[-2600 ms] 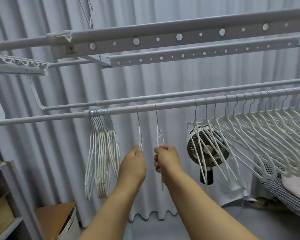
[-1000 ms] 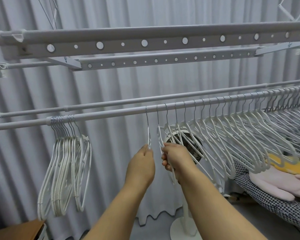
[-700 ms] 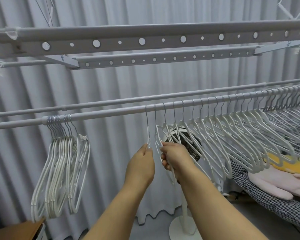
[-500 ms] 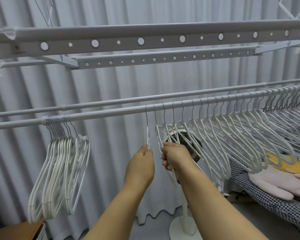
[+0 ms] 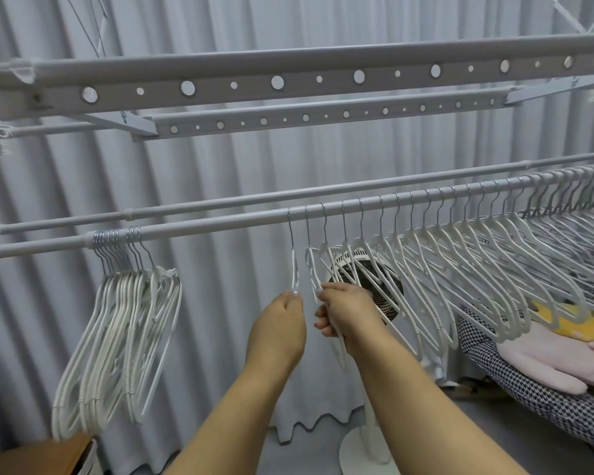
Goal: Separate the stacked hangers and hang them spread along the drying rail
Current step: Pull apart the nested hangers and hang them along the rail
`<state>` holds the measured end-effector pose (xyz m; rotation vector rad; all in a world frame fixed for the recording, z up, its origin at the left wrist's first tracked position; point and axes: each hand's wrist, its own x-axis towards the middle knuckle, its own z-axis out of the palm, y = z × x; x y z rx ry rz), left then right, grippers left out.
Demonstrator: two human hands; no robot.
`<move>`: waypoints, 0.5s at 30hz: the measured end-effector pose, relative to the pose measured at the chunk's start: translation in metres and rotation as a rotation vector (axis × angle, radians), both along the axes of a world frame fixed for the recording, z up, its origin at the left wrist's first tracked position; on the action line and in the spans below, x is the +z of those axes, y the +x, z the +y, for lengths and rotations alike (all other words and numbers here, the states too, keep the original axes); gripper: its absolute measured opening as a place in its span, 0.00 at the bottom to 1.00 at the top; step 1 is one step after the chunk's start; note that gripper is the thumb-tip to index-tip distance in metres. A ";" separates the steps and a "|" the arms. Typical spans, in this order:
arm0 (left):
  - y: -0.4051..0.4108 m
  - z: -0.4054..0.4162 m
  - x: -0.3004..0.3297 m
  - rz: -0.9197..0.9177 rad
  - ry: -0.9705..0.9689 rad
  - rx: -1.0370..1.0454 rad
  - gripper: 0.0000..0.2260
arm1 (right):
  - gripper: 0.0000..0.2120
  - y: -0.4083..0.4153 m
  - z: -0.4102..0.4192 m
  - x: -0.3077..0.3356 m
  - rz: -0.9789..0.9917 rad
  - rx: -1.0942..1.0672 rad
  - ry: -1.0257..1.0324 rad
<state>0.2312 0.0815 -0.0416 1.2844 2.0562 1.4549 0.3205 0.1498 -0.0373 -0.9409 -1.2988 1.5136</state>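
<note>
Grey curtains [image 5: 220, 186] hang behind the drying rail [image 5: 220, 223]. My left hand [image 5: 277, 329] pinches one hanger [image 5: 294, 269], my right hand [image 5: 348, 318] grips its neighbour [image 5: 311, 269]; both hang mid-rail. Spacing them seems in hand; next I should fetch from the bunched stack [image 5: 117, 330] at left.

Both my bare forearms reach up and forward from the bottom of view, side by side and close together. My left hand [image 5: 277, 329] is raised with fingertips pinched together at the top. My right hand [image 5: 348, 315] sits just beside it, fingers curled in a grip.
</note>
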 end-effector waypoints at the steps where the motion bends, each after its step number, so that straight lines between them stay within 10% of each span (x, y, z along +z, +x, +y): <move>1: 0.000 -0.001 0.000 0.015 -0.004 0.009 0.20 | 0.09 0.001 -0.002 0.001 0.003 -0.001 0.004; 15: -0.006 -0.007 0.001 0.041 -0.040 0.020 0.25 | 0.13 -0.004 -0.010 -0.002 -0.257 -0.099 0.136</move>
